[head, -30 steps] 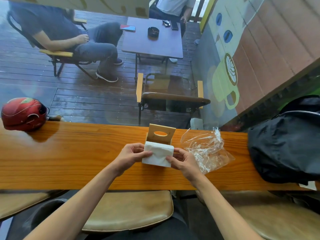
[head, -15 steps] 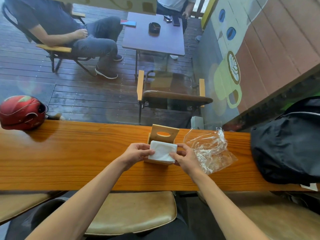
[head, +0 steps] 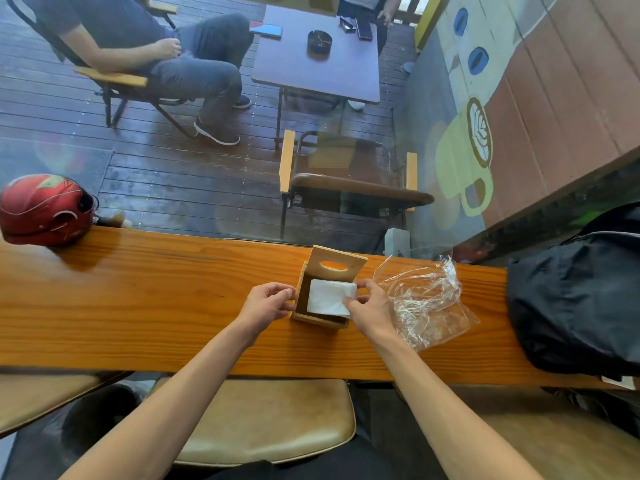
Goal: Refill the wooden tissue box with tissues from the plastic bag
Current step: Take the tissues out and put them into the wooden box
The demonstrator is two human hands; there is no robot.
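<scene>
The wooden tissue box (head: 317, 319) stands on the wooden counter (head: 138, 299) with its slotted lid (head: 356, 263) tipped up at the back. A white stack of tissues (head: 327, 299) lies inside the open box, slightly skewed. My right hand (head: 372, 308) pinches the stack's right near corner. My left hand (head: 266, 303) has its curled fingers on the box's left wall. The clear plastic bag (head: 426, 303) lies crumpled and flat just right of the box, beside my right wrist.
A red helmet (head: 43, 209) rests at the counter's far left. A black backpack (head: 581, 299) fills the right end. Behind the counter is glass, with seated people, a table and chairs beyond. A padded stool (head: 270, 420) sits below.
The tissue stack, held in front of the box by both hands a second ago, has gone forward and down into the open box. My left hand has shifted to the box's left wall.
</scene>
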